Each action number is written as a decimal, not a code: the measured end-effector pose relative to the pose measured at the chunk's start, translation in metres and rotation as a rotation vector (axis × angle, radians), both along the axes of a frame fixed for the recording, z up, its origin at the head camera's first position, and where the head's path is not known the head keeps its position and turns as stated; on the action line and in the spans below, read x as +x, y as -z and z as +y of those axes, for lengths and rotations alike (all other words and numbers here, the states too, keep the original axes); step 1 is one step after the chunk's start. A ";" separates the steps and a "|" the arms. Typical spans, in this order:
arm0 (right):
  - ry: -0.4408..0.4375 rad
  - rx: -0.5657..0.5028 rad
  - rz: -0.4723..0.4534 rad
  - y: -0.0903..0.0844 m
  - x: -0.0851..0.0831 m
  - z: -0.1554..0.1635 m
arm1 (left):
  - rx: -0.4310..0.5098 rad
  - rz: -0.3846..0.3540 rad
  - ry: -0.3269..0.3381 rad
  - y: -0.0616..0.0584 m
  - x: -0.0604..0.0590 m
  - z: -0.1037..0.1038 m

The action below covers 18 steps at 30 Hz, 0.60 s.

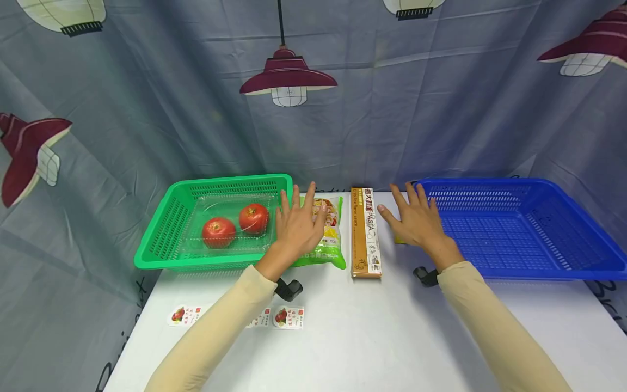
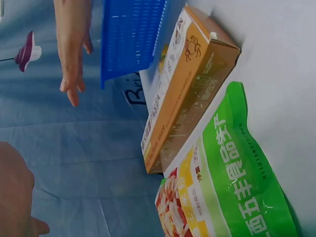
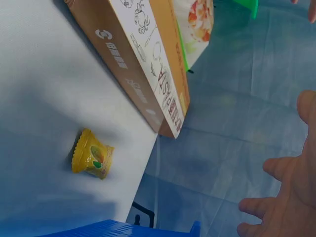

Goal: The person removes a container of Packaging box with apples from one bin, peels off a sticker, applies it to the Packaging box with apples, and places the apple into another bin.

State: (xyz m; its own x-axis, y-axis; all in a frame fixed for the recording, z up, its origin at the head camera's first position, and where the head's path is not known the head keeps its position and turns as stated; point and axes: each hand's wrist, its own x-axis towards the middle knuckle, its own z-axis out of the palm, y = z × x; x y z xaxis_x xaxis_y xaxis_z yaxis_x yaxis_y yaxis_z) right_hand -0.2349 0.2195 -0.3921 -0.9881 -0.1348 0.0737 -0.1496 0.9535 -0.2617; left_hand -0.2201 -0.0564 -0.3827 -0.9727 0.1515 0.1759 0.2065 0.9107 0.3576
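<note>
stickers point(image 1: 289, 317) sit on the near left of the white table point(image 1: 367, 337). green basket point(image 1: 166, 228) stands at far left, holding a clear tray point(image 1: 196, 239) with two tomatoes point(image 1: 219, 232). left hand point(image 1: 296, 223) hovers flat, fingers spread wide, holding nothing, over the green snack bag point(image 1: 327, 239) just beside the basket. pasta box point(image 1: 366, 233) lies lengthwise in the middle, between the hands. right hand point(image 1: 415, 218) is flat too, fingers wide apart, empty, above a small yellow packet point(image 3: 92, 154) that lies on the table between the box and the blue basket point(image 1: 539, 228). blue basket fills the right side.
</note>
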 end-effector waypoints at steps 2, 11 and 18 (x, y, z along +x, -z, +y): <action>0.000 -0.005 0.003 0.001 0.000 -0.001 | 0.022 0.024 0.005 -0.001 0.004 -0.002; -0.022 -0.017 0.008 0.001 0.002 -0.006 | 0.154 0.168 0.036 -0.006 0.023 -0.012; -0.037 -0.033 0.022 0.001 0.001 -0.011 | 0.233 0.199 0.003 -0.007 0.037 -0.022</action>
